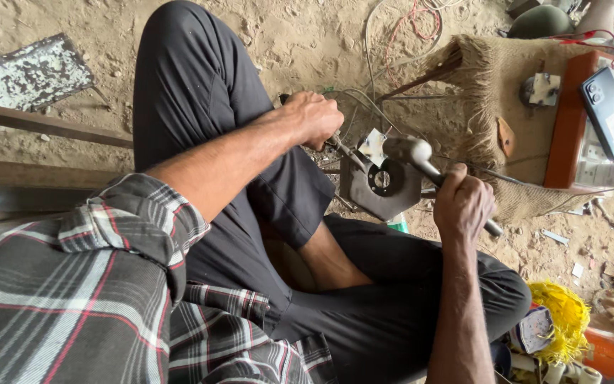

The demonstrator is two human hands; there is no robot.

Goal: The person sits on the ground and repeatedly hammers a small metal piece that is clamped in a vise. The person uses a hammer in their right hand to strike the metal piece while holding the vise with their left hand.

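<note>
I sit cross-legged on a dirt floor in dark trousers. My left hand (315, 117) is closed around a thin metal tool (344, 151) whose tip rests against a grey metal plate (381, 186) with a round black hole, standing between my knees. My right hand (462, 203) grips the handle of a hammer (421, 158), whose grey head sits just above the plate, close to the thin tool's end. A small bright metal piece (373, 146) lies at the plate's top edge.
A burlap-covered stool (495, 92) stands to the right, with an orange board (570, 117) and a dark phone (609, 114) on it. Loose wires (392, 43) trail over the sand. A speckled slab (33, 71) lies far left; yellow fibres (566, 313) lie at the lower right.
</note>
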